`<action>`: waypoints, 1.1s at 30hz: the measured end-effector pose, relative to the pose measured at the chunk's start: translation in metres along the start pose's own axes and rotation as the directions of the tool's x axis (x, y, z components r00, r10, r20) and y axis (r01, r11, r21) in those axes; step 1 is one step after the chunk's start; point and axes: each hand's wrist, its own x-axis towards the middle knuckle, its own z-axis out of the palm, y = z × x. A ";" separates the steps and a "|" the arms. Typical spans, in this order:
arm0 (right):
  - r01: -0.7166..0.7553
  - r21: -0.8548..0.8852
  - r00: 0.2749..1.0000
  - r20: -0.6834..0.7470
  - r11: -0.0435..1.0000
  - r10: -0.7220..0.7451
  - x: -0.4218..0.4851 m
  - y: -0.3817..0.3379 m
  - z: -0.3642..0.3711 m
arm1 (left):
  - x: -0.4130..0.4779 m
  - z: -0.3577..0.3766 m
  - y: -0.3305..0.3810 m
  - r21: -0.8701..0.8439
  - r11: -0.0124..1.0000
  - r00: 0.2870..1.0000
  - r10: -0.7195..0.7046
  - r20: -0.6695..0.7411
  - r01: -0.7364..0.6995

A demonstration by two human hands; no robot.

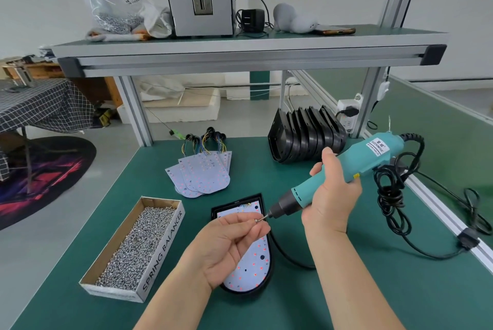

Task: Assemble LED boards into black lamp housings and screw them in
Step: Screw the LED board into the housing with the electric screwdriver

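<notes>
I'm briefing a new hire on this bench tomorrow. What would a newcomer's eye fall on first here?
The teal electric screwdriver in the right hand, its tip meeting a screw that the left hand pinches over the LED board seated in a black lamp housing, front centre. Next, the open box of screws at left, then the fanned LED boards and nested black housings behind.

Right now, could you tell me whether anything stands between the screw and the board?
Nothing separate does. The left hand pinches the screw at the driver tip, over the board in its housing; only that hand itself covers the board's middle.
</notes>
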 end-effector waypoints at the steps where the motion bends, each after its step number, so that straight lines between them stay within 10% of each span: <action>1: -0.003 -0.004 1.000 0.000 1.000 0.003 0.000 0.000 0.000 | -0.001 0.000 0.000 0.010 1.000 1.000 0.006 -0.002 -0.006; 24: 0.001 -0.005 0.999 -0.040 1.000 -0.001 0.001 -0.003 -0.007 | -0.006 0.008 -0.009 -0.041 0.996 0.997 0.079 -0.001 -0.079; 33: 0.093 -0.061 0.995 -0.040 0.994 -0.096 -0.009 0.001 -0.002 | -0.005 0.015 -0.037 0.197 0.907 0.913 0.397 -0.098 -0.373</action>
